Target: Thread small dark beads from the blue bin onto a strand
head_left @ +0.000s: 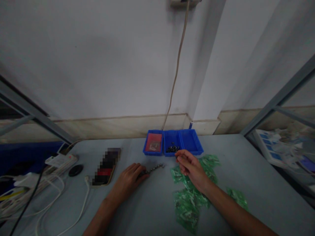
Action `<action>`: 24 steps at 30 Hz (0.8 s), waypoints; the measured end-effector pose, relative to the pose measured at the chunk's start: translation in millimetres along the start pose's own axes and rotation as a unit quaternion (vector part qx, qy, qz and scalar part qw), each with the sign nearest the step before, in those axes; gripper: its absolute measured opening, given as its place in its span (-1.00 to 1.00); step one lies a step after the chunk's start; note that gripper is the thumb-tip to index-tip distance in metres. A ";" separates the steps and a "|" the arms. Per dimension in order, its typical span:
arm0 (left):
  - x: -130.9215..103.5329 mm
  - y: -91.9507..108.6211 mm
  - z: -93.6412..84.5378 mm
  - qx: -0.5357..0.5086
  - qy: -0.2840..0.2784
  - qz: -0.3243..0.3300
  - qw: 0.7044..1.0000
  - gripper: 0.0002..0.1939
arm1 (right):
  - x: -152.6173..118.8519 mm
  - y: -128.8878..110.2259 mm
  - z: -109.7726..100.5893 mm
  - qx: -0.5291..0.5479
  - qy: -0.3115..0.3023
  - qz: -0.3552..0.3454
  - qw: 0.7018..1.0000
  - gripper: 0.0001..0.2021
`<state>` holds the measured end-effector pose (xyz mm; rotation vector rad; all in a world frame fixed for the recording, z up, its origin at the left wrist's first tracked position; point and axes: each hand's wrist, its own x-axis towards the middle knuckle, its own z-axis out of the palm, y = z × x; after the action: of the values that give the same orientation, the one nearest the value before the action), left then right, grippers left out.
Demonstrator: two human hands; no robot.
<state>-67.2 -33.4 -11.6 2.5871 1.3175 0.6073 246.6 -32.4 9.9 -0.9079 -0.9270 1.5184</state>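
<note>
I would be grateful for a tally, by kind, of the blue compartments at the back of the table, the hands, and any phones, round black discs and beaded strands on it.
Blue compartments: 3
Left hand and right hand: 2
Phone: 1
Round black disc: 1
Beaded strand: 1
Total: 8

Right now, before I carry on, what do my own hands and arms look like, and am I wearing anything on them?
Your left hand and right hand are both ungloved. The left forearm and right forearm show slim and uncovered, with no sleeve, watch or bracelet in view. It's too dim to make out small markings.
</note>
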 end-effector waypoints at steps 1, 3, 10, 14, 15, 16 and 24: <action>0.3 -0.4 0.5 -0.004 0.001 -0.001 1.000 -0.65 | 0.4 1.0 -0.2 -0.015 0.000 -0.008 1.000 -0.71; 0.6 -0.8 1.3 -0.011 0.001 -0.004 1.000 -0.66 | 0.9 3.1 -0.7 -0.034 -0.002 -0.015 0.999 -0.72; 2.0 4.2 0.9 -0.017 0.000 -0.032 0.999 -0.72 | 0.0 4.5 -1.4 0.039 -0.017 0.027 0.999 -0.69; 2.6 4.9 2.5 -0.013 0.002 -0.036 0.999 -0.71 | 0.1 2.8 -1.2 0.095 -0.012 0.070 0.993 -0.64; 2.6 4.6 3.0 -0.013 0.005 -0.037 0.999 -0.71 | 0.4 2.7 -1.2 0.103 -0.010 0.077 0.992 -0.62; 2.6 4.4 3.5 -0.013 0.008 -0.038 0.999 -0.72 | 0.8 2.7 -1.2 0.109 -0.009 0.083 0.991 -0.61; 3.2 5.6 2.0 -0.032 0.006 -0.053 0.998 -0.74 | 4.9 2.5 -3.4 0.185 -0.044 0.123 0.974 -0.51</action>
<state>-60.6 -34.1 -10.6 2.4485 1.4043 0.6365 248.2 -27.5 5.9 -0.7060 -0.5771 1.8790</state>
